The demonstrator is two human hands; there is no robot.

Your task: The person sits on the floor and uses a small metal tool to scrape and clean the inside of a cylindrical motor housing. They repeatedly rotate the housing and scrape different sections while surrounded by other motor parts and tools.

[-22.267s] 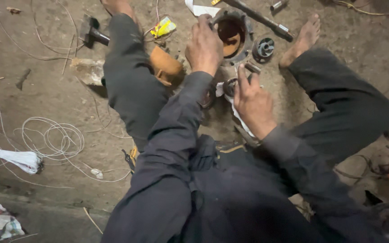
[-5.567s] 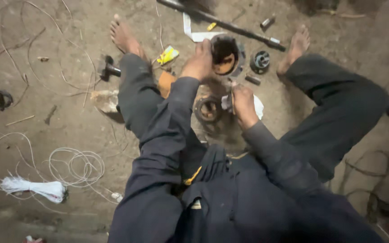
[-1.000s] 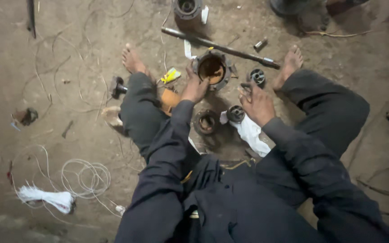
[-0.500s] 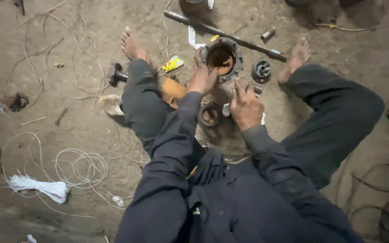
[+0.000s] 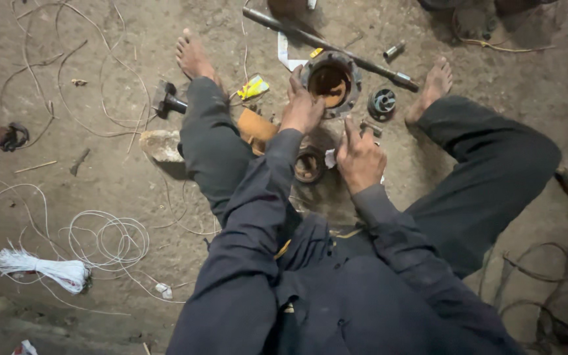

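Note:
I sit on a dirt floor with my legs spread. My left hand point(image 5: 302, 106) grips the near rim of a round metal housing point(image 5: 331, 80) with a rusty brown hollow. My right hand point(image 5: 360, 156) lies palm down a little nearer to me, its fingers curled over a white cloth point(image 5: 329, 158) and its index finger pointing up toward a small metal piece point(image 5: 370, 128). What it holds under the palm is hidden. A dark ring-shaped part point(image 5: 309, 166) lies between my two forearms.
A long metal rod point(image 5: 297, 29) lies behind the housing, with a small cylinder point(image 5: 394, 50) and a round finned part point(image 5: 382, 103) near my right foot point(image 5: 434, 82). An orange piece point(image 5: 255, 129), a yellow scrap point(image 5: 252, 87), a black tool point(image 5: 166, 102), a stone point(image 5: 160, 144) and white wire coils point(image 5: 110, 240) lie left.
My right hand has drawn back from the floor parts and now rests over the white cloth. My left hand stays on the housing rim. The view has shifted slightly.

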